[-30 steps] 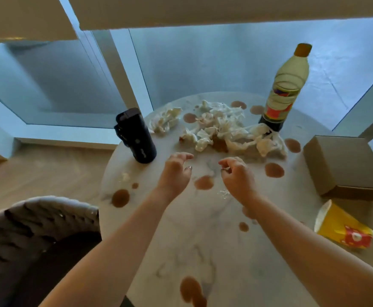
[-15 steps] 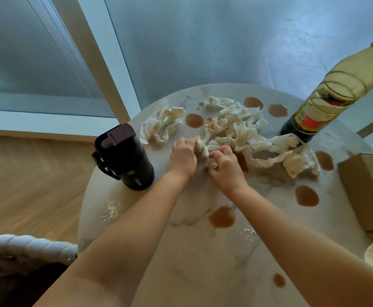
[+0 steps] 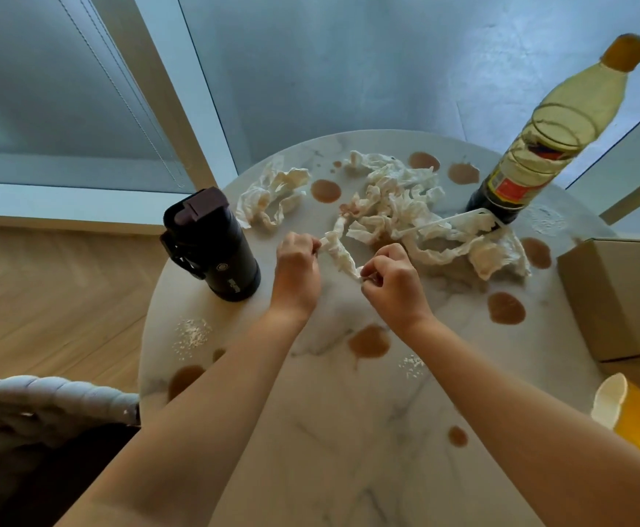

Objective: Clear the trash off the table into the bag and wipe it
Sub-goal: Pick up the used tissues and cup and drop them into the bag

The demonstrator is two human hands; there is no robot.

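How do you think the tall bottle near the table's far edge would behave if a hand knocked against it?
The tall bottle looks mostly empty, with dark liquid only at the base, so probably light. Tall and narrow, it would likely tip, then roll.

Flask point(image 3: 212, 245) left on table point(image 3: 349, 450), tissues point(image 3: 394, 199) behind, bottle point(image 3: 531, 154) right, perhaps touching.

You see black flask point(image 3: 212, 245) upright at tabletop's left edge, tall yellow-capped bottle point(image 3: 539, 146) standing far right, grey woven chair point(image 3: 44, 408) lower left, wooden floor point(image 3: 44, 298) beyond.
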